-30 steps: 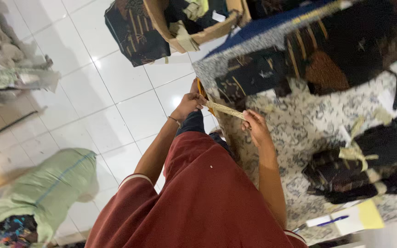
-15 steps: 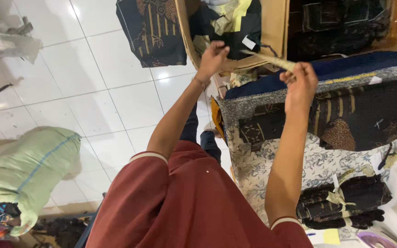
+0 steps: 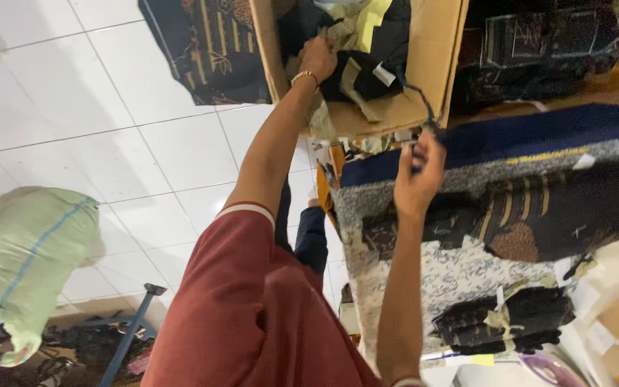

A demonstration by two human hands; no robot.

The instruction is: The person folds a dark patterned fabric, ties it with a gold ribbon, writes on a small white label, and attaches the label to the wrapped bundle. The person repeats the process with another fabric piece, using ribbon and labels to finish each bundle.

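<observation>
Change: half a second ago a pale strip was stretched between both raised hands beside the cardboard box (image 3: pixel 435 64); now the hands are seen apart, and the strip is no longer spanned between them.
Meaning: judged from this, the stretched strip is finished with, and the work is now carried into the box.
Left hand (image 3: pixel 318 57): it is reached over the near wall of the cardboard box, and is laid on the dark folded cloth (image 3: pixel 367 68) inside it.
Left fingers: they are curled down into pale strips and cloth at the box's left inner side; whether something is pinched cannot be told, since the fingertips are hidden.
Right hand (image 3: pixel 418 172): it is held below the box's front edge, above the patterned fabric stack (image 3: pixel 510 215).
Right fingers: they are pressed together on a thin dark cord (image 3: pixel 415 100), which is led up from the fist to the box's front wall.
Cord: it is drawn fairly taut between the fist and the box.
Yellow paper (image 3: pixel 374 18): it is seen at the top of the box's contents, above the dark cloth.
Tied bundle (image 3: pixel 510 322): a dark bundle bound with a pale strip lies well below the box, on the light printed fabric.
Green sack (image 3: pixel 23 258): it is set on the white tiled floor (image 3: pixel 109 143), far left of the box.
</observation>
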